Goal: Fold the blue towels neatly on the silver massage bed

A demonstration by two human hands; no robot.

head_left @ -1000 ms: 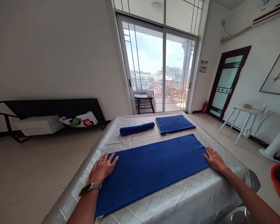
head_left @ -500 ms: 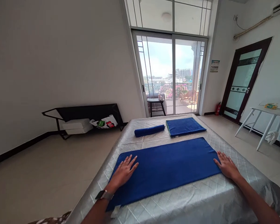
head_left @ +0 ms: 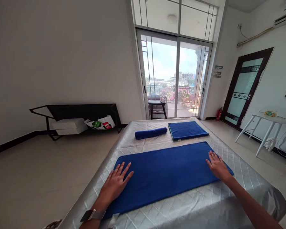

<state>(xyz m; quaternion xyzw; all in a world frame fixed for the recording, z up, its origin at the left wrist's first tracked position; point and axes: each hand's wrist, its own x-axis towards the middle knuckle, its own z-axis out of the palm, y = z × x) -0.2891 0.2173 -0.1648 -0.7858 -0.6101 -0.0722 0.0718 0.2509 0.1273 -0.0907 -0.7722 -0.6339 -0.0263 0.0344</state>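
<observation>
Cloth (head_left: 166,175), deep blue, laid out long across the lower middle of the frame, on the silver-covered desk (head_left: 181,208). Lies flat, slanting up toward the right. No deep creases seen; cannot tell whether it is one layer or more. Pale tag (head_left: 113,219) by its lower left corner.

Left hand (head_left: 115,183): palm down at the cloth's left end, left of centre in the frame. Fingers wide, thumb well out, nothing gripped. Watch (head_left: 90,215) on that wrist. Right hand (head_left: 218,165): palm down at the right end, right of centre. Fingers closer together than on the left, thumb standing off, nothing gripped. A corner of the cloth shows just beyond it. How hard either palm presses, cannot tell.

Farther up the desk, near mid-frame: a roll (head_left: 150,133) of the same blue and, just right of it, a folded piece (head_left: 187,130) with a thin green edge. Narrow gap between them; both apart from the hands and from the spread cloth.

Progress, as I judge it: two pieces look finished, one rolled, one folded to a neat rectangle. The third is spread and looks smooth or nearly so. It is neither rolled nor folded small like the others, so the work on this one seems unfinished.
</observation>
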